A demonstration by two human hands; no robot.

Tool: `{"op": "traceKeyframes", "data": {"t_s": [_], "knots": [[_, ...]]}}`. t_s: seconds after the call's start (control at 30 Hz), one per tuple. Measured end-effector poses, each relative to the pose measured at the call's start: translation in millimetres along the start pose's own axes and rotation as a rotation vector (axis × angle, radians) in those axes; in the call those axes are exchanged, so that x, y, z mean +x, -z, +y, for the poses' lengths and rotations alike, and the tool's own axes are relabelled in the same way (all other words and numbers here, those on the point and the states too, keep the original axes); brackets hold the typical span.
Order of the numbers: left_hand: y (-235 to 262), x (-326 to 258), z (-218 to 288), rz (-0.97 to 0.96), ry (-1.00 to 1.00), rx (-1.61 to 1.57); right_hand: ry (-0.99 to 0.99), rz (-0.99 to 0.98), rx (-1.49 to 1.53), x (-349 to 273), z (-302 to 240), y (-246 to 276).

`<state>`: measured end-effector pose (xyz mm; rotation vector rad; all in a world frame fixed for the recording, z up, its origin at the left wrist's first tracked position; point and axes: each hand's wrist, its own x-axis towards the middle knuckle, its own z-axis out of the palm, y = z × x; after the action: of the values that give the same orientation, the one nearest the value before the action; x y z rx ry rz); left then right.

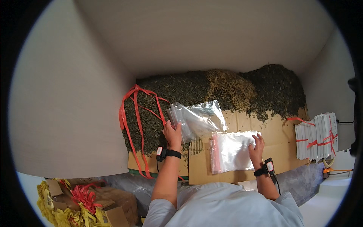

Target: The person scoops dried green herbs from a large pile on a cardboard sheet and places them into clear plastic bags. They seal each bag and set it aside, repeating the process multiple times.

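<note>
My left hand (172,134) is at the left edge of some loose clear plastic bags (202,120), which lie partly over a dark heap of dried leaves (170,87). Its thumb and fingers are apart and touch the film. To the right, my right hand (256,149) rests on the right edge of a flat stack of shiny clear bags (234,153) with pinkish-red strips along the left side. The fingers there are spread and slightly bent. Under the stack lies brown cardboard (280,151). Each wrist wears a black strap with a small device.
Red plastic ribbon (139,121) loops over the leaf heap at left. Yellowish stalks (230,89) lie amid the dark leaves. A bundle of white flat packs (315,136), tied in red, stands at right. A cardboard box (121,204) with red and yellow strips is at lower left.
</note>
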<state>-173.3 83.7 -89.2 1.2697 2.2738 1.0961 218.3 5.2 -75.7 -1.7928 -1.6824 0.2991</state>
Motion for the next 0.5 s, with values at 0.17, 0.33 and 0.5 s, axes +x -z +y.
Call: {"op": "traceKeyframes", "data": {"t_s": [0.17, 0.33, 0.5], "knots": [[-12, 5, 0, 0.095, -0.078, 0.123, -0.003, 0.0, 0.036, 1, -15, -7], [-18, 14, -4, 0.041, -0.045, 0.196, -0.048, 0.003, 0.069, -4, -14, -6], [-18, 12, 2, 0.025, -0.096, 0.144, -0.076, 0.009, 0.081, -9, -13, -3]]}}
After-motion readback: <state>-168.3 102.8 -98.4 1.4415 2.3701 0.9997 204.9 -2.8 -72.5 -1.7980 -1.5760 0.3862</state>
